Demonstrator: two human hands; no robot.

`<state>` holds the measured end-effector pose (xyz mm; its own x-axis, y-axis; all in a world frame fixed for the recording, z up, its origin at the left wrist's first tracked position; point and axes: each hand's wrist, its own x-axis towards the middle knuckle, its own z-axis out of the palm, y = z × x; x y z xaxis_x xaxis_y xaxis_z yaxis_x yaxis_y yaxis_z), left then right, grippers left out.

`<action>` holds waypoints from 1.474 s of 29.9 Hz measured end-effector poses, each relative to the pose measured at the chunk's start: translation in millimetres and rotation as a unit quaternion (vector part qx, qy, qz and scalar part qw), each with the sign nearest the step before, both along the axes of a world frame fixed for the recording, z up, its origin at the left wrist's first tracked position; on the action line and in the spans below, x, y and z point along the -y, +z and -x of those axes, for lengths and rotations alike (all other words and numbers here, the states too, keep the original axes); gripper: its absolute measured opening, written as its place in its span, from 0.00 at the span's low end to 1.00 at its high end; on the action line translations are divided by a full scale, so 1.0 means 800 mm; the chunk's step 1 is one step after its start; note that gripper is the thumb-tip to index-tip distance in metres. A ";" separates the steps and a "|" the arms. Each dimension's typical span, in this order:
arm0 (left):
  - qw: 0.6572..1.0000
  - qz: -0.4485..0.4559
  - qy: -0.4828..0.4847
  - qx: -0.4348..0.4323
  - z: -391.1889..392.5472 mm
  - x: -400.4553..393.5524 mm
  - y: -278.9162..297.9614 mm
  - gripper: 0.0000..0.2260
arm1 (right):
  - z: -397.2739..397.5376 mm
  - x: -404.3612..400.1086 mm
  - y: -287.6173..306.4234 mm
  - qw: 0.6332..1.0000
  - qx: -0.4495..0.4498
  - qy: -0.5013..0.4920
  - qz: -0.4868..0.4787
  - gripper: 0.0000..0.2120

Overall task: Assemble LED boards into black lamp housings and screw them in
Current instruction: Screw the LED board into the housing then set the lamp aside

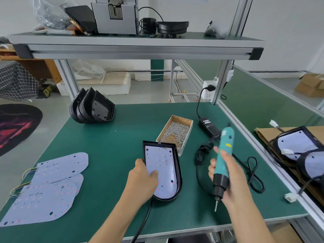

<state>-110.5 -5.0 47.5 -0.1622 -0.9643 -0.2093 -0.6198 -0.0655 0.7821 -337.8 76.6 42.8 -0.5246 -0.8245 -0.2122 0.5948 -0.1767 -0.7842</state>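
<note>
We find the LED board [162, 171] seated inside a black lamp housing [179, 174] at the near centre of the green bench [108, 151]. The left hand [143, 179] grips the housing's left wall, thumb pressing on the board. The right hand [228, 179] has its fingers wrapped around the teal electric screwdriver [221, 165], held above the bench just right of the housing, bit pointing down and clear of the work. We cannot tell whether a screw sits on the bit. In our judgement the chief risk is the board shifting off its screw holes if the thumb lifts, or the bit skating across the board face. The driver's black cable [252, 172] lies looped beside the housing and could snag or drag. The open screw box [176, 133] touches or nearly touches the housing's far corner and could be knocked. Spare boards [52, 183] lie well apart at left, empty housings [93, 109] at the far left edge; open bench remains between them.
</note>
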 end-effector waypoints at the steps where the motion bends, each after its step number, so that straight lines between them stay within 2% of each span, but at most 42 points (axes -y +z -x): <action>1: 1.000 0.002 0.012 0.001 0.000 -0.005 0.001 0.10 | -0.002 -0.004 0.000 0.997 0.051 0.014 0.053 0.22; 4: 0.999 -0.007 0.034 -0.002 0.000 -0.013 0.002 0.09 | -0.016 -0.005 -0.005 0.982 0.144 0.050 0.113 0.17; 7: 1.000 -0.003 0.017 0.014 0.006 -0.014 0.006 0.11 | -0.033 0.006 -0.013 0.978 0.165 0.055 0.113 0.13; 10: 0.998 0.028 0.017 0.050 0.003 -0.011 0.008 0.34 | -0.042 0.015 -0.023 0.980 0.157 0.038 0.118 0.11; 11: 0.996 0.065 0.035 0.053 0.000 -0.008 0.011 0.37 | -0.042 0.017 -0.026 0.979 0.159 0.028 0.121 0.11; 12: 0.991 0.117 0.055 0.042 -0.002 -0.004 0.018 0.35 | -0.041 0.018 -0.028 0.979 0.160 0.018 0.121 0.11; 14: 0.968 0.240 0.070 -0.015 0.001 0.012 0.032 0.18 | -0.039 0.021 -0.030 0.981 0.161 0.007 0.112 0.12; 15: 0.957 0.283 0.053 -0.034 0.007 0.024 0.041 0.08 | -0.039 0.023 -0.031 0.981 0.161 0.006 0.105 0.12; 16: 0.953 0.300 0.021 -0.042 0.018 0.038 0.051 0.04 | -0.039 0.024 -0.032 0.982 0.162 0.007 0.098 0.12; 18: 0.955 0.288 -0.071 -0.019 0.047 0.069 0.065 0.05 | -0.040 0.025 -0.034 0.982 0.167 0.010 0.090 0.12; 21: 0.943 0.241 -0.201 0.111 0.104 0.111 0.068 0.04 | -0.038 0.025 -0.035 0.978 0.185 0.009 0.093 0.14; 24: 0.913 0.197 -0.249 0.255 0.145 0.137 0.051 0.08 | -0.037 0.024 -0.036 0.977 0.196 0.007 0.086 0.15; 27: 0.891 0.164 -0.267 0.328 0.163 0.149 0.036 0.06 | -0.038 0.025 -0.034 0.978 0.195 0.007 0.077 0.15; 31: 0.882 0.160 -0.271 0.350 0.171 0.156 0.026 0.13 | -0.039 0.026 -0.032 0.978 0.196 0.006 0.071 0.15; 38: 0.877 0.146 -0.301 0.344 0.170 0.157 0.020 0.10 | -0.041 0.024 -0.029 0.980 0.191 0.009 0.059 0.16; 42: 0.898 0.154 -0.278 0.303 0.166 0.159 0.020 0.03 | -0.040 0.022 -0.030 0.980 0.188 0.009 0.058 0.16; 44: 0.916 0.169 -0.251 0.263 0.163 0.158 0.022 0.08 | -0.040 0.022 -0.029 0.980 0.188 0.010 0.058 0.16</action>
<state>-240.9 -131.6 65.1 -0.5651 -0.8203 -0.0884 -0.8023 0.5214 0.2905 -305.6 58.9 19.6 -0.4106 -0.8636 -0.2925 0.8425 -0.2366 -0.4840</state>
